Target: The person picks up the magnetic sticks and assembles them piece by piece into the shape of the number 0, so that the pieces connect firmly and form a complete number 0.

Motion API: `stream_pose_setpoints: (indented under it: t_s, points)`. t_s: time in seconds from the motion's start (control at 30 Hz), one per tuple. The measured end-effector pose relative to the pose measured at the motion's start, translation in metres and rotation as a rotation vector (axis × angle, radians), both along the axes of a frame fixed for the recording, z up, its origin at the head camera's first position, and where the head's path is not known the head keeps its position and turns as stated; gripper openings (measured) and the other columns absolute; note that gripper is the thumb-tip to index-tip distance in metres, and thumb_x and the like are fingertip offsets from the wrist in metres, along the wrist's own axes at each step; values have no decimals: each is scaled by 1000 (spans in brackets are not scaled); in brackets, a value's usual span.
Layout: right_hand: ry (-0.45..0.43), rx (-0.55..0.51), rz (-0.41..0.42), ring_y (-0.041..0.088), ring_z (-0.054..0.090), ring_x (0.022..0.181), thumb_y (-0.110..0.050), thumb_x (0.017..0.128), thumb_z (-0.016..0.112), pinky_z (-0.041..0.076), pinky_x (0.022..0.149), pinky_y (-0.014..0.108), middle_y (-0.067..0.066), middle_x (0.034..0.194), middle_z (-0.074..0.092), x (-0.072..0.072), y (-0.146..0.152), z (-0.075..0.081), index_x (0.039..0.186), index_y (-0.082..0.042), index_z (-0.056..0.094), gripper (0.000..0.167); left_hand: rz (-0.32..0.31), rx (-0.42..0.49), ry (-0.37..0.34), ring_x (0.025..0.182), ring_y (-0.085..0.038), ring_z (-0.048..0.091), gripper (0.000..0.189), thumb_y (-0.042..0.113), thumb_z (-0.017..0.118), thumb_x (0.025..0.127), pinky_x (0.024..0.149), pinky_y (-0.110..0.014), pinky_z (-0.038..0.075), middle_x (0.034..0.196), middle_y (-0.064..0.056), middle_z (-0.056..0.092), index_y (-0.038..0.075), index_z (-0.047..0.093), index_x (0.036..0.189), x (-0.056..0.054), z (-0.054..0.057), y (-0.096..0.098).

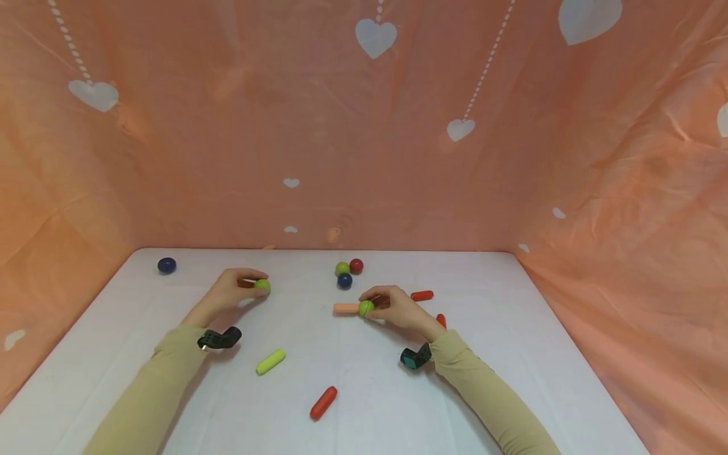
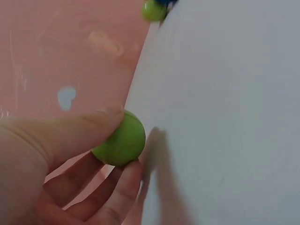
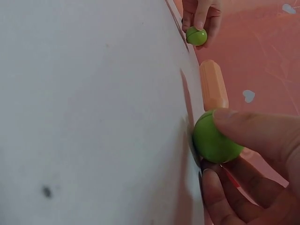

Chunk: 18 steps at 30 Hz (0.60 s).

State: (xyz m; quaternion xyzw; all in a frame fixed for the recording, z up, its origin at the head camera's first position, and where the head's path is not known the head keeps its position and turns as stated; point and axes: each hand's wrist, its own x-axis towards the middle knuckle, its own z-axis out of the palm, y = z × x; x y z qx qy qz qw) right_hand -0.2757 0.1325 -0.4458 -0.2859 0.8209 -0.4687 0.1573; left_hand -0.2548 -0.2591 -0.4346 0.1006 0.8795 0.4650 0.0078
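My left hand (image 1: 230,292) pinches a green ball (image 2: 123,143) between thumb and fingers, low over the table's left half. My right hand (image 1: 398,309) pinches another green ball (image 3: 214,137) right of the middle. An orange stick (image 1: 345,308) with flat sides lines up with this second ball, its end against the ball in the right wrist view. Whether the two are joined I cannot tell. Beyond the right hand lie a red stick (image 1: 422,295) and, partly covered by the wrist, a second red stick (image 1: 441,320).
At the back middle sit a green ball (image 1: 342,268), a red ball (image 1: 356,265) and a blue ball (image 1: 344,281) in a cluster. Far left is a dark blue ball (image 1: 167,265). A yellow-green stick (image 1: 270,362) and a red stick (image 1: 323,403) lie in front on the white table (image 1: 375,411).
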Motion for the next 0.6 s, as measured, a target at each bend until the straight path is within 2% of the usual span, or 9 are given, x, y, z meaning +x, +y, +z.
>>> stream_pose_setpoints:
  t_s: [0.2, 0.37, 0.6]
  points:
    - [14, -9, 11, 18, 59, 99, -10, 87, 71, 49, 88, 32, -2, 112, 63, 0, 0, 1, 116, -9, 66, 30, -79, 27, -40, 107, -28, 57, 42, 19, 73, 86, 90, -40, 46, 116, -10, 64, 2, 63, 122, 7, 3, 25]
    - [6, 9, -6, 17, 57, 99, -13, 86, 72, 49, 89, 32, -3, 112, 63, 0, 0, 1, 116, -12, 67, 30, -120, 97, -128, 108, -24, 56, 42, 22, 76, 84, 91, -39, 44, 116, -5, 63, 7, 64, 121, 11, 3, 46]
    - [4, -6, 1, 18, 59, 100, -9, 86, 72, 50, 89, 31, 1, 111, 64, 1, -2, 4, 117, -7, 65, 32, -193, 103, -134, 104, -25, 60, 40, 21, 76, 83, 89, -39, 50, 117, -6, 63, 4, 65, 118, 11, -2, 77]
